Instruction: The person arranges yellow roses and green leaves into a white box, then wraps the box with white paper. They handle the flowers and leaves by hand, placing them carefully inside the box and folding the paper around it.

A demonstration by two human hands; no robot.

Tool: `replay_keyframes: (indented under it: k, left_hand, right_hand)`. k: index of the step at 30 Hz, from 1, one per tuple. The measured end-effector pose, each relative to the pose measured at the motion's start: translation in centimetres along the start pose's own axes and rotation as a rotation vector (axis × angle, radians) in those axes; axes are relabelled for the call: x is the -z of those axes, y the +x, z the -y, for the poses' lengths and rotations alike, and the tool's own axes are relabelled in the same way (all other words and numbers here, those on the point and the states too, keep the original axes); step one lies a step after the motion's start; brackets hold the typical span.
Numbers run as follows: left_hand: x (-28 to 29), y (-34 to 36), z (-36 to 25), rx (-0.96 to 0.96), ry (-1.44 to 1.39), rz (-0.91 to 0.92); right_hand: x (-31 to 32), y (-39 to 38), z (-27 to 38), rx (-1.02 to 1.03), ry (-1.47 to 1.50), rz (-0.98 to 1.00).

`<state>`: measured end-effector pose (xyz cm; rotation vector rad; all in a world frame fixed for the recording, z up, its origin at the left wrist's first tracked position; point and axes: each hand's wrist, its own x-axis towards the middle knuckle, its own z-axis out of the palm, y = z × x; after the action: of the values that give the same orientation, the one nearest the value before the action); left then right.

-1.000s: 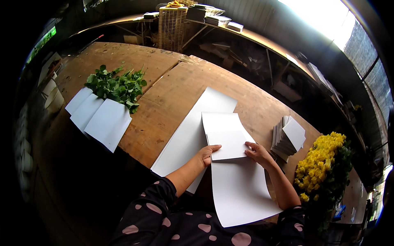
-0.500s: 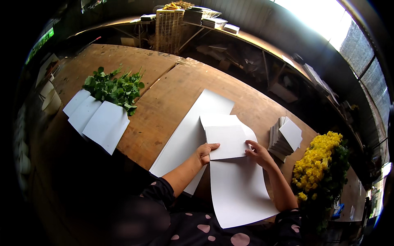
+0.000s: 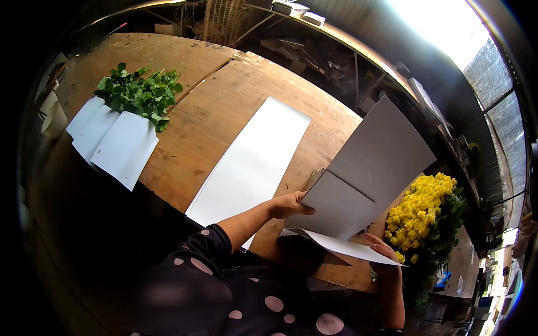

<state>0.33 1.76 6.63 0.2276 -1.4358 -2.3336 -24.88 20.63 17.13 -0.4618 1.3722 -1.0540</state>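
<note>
The left hand [image 3: 292,205] angles forward and rightward, thumb and fingers pinching the raised pale sheet [image 3: 386,148] over the wooden table [image 3: 218,134]; a lower flap [image 3: 344,246] partly covers the right hand [image 3: 379,244], whose grip I can't tell.

Left grip [image 3: 291,205] on card [image 3: 386,157], yellow flowers [image 3: 419,208]

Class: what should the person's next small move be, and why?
Perhaps lower the raised sheet onto the wooden table: it stands tilted, its left edge gripped by the left hand, with the right hand at the curved white part below, so laying it flat could steady it.
</note>
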Motion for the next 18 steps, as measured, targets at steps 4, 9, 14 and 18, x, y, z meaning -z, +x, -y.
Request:
replay_keyframes:
  k: [4,9,14,18]
  left_hand:
    - [2.4,-0.8,7.9,0.177,-0.097,-0.084]
    - [4.7,-1.6,13.1,0.348,0.094,-0.12]
    - [4.6,-1.7,14.7,0.355,0.324,-0.286]
    - [4.3,-1.3,14.3,0.474,0.815,-0.554]
  right_hand:
    - [0.0,0.8,-0.8,-0.305,-0.815,0.055]
    - [1.9,7.1,-2.3,0.992,-1.725,0.056]
    - [1.7,12.9,-4.7,0.962,-1.616,0.672]
    - [-0.7,14.9,-8.3,0.709,-1.402,0.94]
